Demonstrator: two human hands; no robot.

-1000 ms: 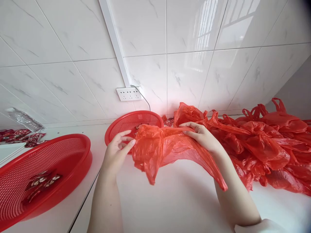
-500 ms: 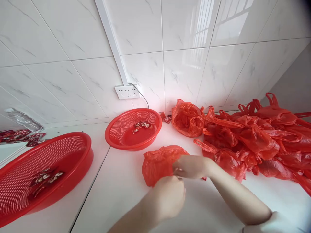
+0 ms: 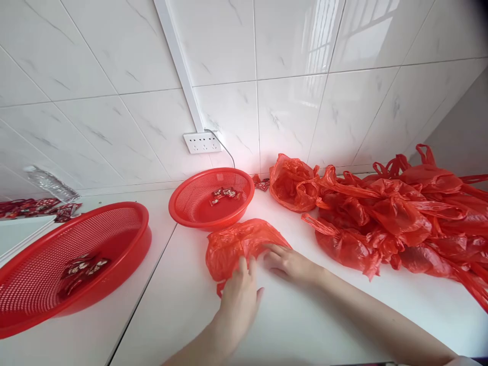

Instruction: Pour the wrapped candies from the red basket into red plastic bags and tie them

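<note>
A thin red plastic bag [image 3: 232,246] lies crumpled on the white table in front of me. My left hand [image 3: 241,292] rests at its near edge, fingers stretched forward onto the plastic and thumb apart. To its right, my right hand [image 3: 287,262] has its fingers spread over the bag's right side. Neither hand is closed round anything. A loop of the bag pokes out at the left, by my left hand. What is inside the bag does not show.
Behind the bag, a round red basket [image 3: 211,221] holds several small wrapped packets [image 3: 226,193]. A larger red basket [image 3: 125,213] on the left holds more. Tied red bags [image 3: 396,218] are heaped at right. A clear plastic bottle [image 3: 53,184] lies far left, and a socket strip [image 3: 202,143] is on the wall.
My hands, together at the bag's near right side before, have moved apart and opened out on it. The bag has shifted left and a little away from me, towards the round basket.
</note>
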